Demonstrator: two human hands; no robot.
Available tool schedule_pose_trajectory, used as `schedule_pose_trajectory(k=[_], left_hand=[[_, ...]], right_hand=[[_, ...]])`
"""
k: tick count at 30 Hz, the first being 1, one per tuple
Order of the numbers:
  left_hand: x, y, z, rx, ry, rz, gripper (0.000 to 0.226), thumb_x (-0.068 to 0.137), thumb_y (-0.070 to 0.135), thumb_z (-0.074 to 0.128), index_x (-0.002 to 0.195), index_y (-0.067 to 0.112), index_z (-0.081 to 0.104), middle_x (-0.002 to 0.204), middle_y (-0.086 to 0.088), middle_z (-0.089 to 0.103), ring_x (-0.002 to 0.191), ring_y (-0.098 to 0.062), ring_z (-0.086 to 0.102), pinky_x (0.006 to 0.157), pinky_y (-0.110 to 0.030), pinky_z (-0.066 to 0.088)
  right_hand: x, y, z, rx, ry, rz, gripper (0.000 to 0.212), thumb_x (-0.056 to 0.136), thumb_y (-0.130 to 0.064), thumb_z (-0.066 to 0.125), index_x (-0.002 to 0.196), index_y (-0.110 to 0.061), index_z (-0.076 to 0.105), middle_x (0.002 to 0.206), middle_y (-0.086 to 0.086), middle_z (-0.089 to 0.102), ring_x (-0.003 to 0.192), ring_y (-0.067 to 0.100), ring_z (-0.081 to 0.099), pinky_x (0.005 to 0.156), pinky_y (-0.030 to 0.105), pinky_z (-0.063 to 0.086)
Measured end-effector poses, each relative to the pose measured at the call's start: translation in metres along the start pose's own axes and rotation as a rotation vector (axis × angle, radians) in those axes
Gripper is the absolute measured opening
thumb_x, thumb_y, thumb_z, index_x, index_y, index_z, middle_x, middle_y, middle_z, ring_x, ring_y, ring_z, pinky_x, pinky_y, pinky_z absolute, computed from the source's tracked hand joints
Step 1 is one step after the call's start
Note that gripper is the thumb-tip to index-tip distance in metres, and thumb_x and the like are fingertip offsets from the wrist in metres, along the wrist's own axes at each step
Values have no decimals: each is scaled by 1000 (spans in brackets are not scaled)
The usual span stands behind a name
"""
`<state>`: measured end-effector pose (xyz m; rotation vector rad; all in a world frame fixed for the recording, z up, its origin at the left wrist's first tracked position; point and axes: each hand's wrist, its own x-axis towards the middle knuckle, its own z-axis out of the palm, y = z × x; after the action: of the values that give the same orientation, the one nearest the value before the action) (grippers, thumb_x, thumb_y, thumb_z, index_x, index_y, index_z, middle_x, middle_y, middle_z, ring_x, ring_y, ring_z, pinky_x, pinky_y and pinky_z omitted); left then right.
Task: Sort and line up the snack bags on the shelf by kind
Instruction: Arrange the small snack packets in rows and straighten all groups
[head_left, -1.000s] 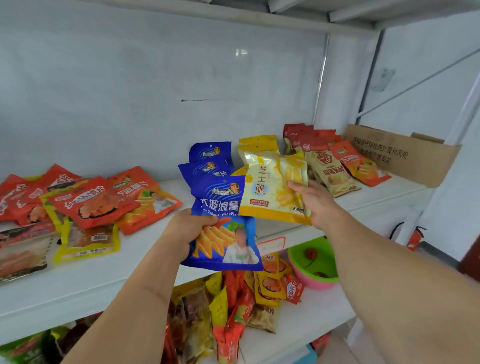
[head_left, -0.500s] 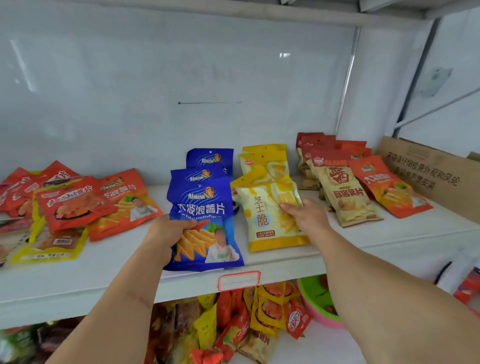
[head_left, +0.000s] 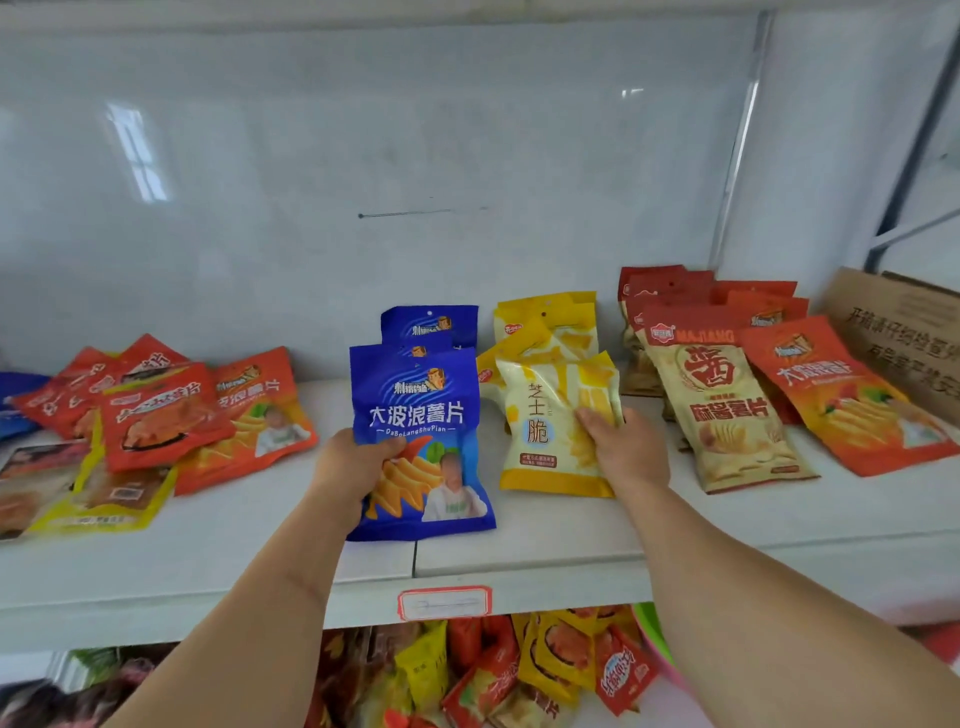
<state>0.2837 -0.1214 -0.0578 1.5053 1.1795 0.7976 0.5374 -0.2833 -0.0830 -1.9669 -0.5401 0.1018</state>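
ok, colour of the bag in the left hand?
Blue bag, white lettering, orange chips pictured; left hand grips it. Head view.

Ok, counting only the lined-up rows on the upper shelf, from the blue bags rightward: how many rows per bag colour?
Blue bag row, front one gripped by left hand: 1
Yellow bag row, front one gripped by right hand: 1
Beige bag row: 1
Orange bag row: 1
Total: 4 rows
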Motion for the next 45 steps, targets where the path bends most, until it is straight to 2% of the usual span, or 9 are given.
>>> schedule_pose_trajectory(k=[6, 16, 20, 23, 27, 32, 38, 42, 45], left_hand=[[17, -3, 6, 101, 63, 26, 30, 87, 33, 77, 102, 14, 59, 97, -6, 73, 87, -26, 71, 82, -43, 60], [25, -1, 15, 203, 124, 49, 49, 83, 45, 77, 116, 20, 50, 107, -3, 69, 92, -25, 69, 83, -46, 60], [17, 3, 16, 326, 170, 53, 65, 84, 50, 73, 133, 20, 42, 107, -2, 64, 94, -27, 68, 83, -46, 59], [12, 5, 18, 389, 213, 74, 64, 87, 51, 69, 134, 19, 40, 123, -6, 63, 101, -28, 67, 80, -44, 57], [3, 5, 16, 451, 261, 113, 62, 93, 47, 62, 141, 15, 41, 140, -8, 49, 120, -30, 56, 92, -46, 53], [-21, 6, 13, 649, 311, 250, 46, 98, 39, 53, 135, 13, 51, 138, -9, 51, 124, -29, 49, 92, -42, 47], [-54, 0, -1, 967, 329, 518, 34, 102, 37, 45, 122, 15, 62, 124, -4, 63, 118, -26, 54, 90, -38, 47], [-58, -16, -27, 1104, 322, 596, 30, 100, 33, 48, 117, 16, 67, 119, -3, 66, 115, -26, 57, 91, -38, 45], [-58, -24, -54, 1164, 350, 602, 31, 100, 32, 47, 116, 17, 68, 120, -3, 67, 116, -26, 58, 91, -39, 45]], right_hand=[[-1, -2, 5, -52, 35, 43, 44, 88, -62, 54, 104, -23, 61, 85, -8, 59, 79, 19, 55, 67, 32, 37], [-7, -3, 5, -59, 64, 44, 45, 88, -62, 56, 108, -22, 59, 81, -12, 57, 79, 17, 54, 69, 32, 39], [-11, -6, 3, -65, 97, 41, 54, 87, -62, 58, 122, -21, 54, 94, -7, 60, 87, 20, 57, 72, 33, 41], [-12, -7, 3, -77, 145, -5, 61, 87, -62, 59, 129, -18, 52, 114, -1, 64, 105, 25, 61, 77, 36, 46], [-16, -9, -1, -238, 220, -91, 64, 91, -60, 52, 133, -12, 52, 129, 9, 58, 119, 30, 53, 94, 44, 46], [-30, -23, -4, -385, 287, -285, 44, 96, -44, 54, 127, -13, 58, 124, 11, 58, 118, 32, 49, 97, 43, 35], [-59, -47, 27, -490, 225, -771, 14, 88, -27, 68, 95, -15, 70, 97, 5, 68, 91, 29, 62, 81, 39, 47], [-91, -67, 56, -524, 101, -994, 13, 92, -29, 64, 90, -17, 69, 93, 0, 67, 88, 22, 61, 79, 35, 48], [-113, -87, 78, -554, -16, -1059, 18, 96, -33, 57, 97, -17, 67, 99, 0, 66, 94, 22, 60, 84, 37, 47]])
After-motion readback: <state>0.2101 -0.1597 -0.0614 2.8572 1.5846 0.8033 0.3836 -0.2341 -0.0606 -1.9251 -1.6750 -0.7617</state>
